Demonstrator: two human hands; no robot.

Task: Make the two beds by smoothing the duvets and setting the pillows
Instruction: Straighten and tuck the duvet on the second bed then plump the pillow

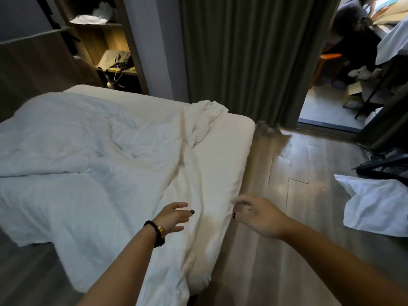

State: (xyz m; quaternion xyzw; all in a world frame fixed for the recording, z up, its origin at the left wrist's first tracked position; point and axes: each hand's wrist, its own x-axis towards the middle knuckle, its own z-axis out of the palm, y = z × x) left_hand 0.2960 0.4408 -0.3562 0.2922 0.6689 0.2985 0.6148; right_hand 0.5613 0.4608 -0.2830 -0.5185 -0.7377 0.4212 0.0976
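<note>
A white duvet (84, 164) lies rumpled and folded over the bed (240, 129), with a bunched ridge running along the right side. My left hand (174, 216), a bead bracelet on its wrist, hovers open just above the duvet near the bed's near corner. My right hand (258, 214) reaches in from the right with relaxed fingers at the duvet's edge, holding nothing. No pillow shows on this bed. A white cloth or pillow (375, 206) lies on the floor at the right.
Wooden floor (287, 217) runs along the bed's right side. A grey curtain (254, 51) hangs behind the bed, lit shelves (110, 47) at the back left. Beyond a doorway at the right sits a person (353, 29) beside cluttered furniture. A dark bag (384, 164) lies on the floor.
</note>
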